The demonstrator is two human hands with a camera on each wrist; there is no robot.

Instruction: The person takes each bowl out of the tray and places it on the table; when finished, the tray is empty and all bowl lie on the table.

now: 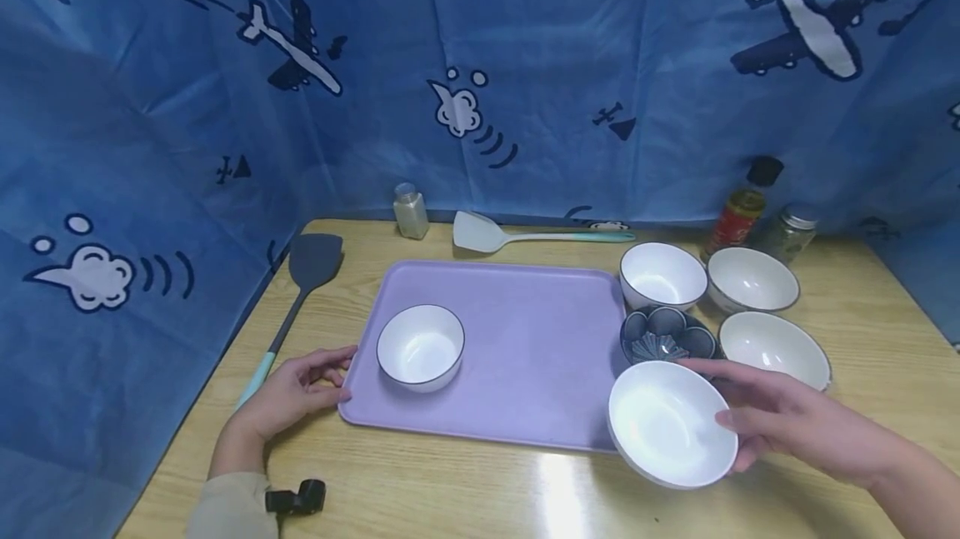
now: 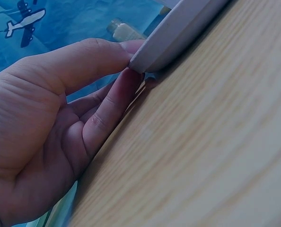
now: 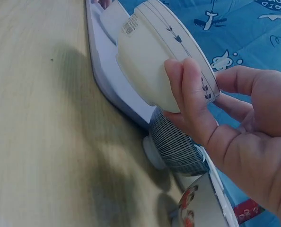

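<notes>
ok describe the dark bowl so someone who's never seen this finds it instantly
In the head view, find the lavender tray and go to its right-hand edge. Just beyond, partly hidden by the white bowl in the right hand, sits the dark bowl. Its blue-grey, petal-shaped inside sets it apart from the plain pale insides of the other bowls.

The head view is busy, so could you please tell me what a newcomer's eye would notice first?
Probably the lilac tray on the wood-grain table, bearing a dark-rimmed white bowl near its left end. Next, the tilted white bowl in the right hand, at the tray's near right corner; behind the table hangs the blue airplane-print curtain.
</notes>
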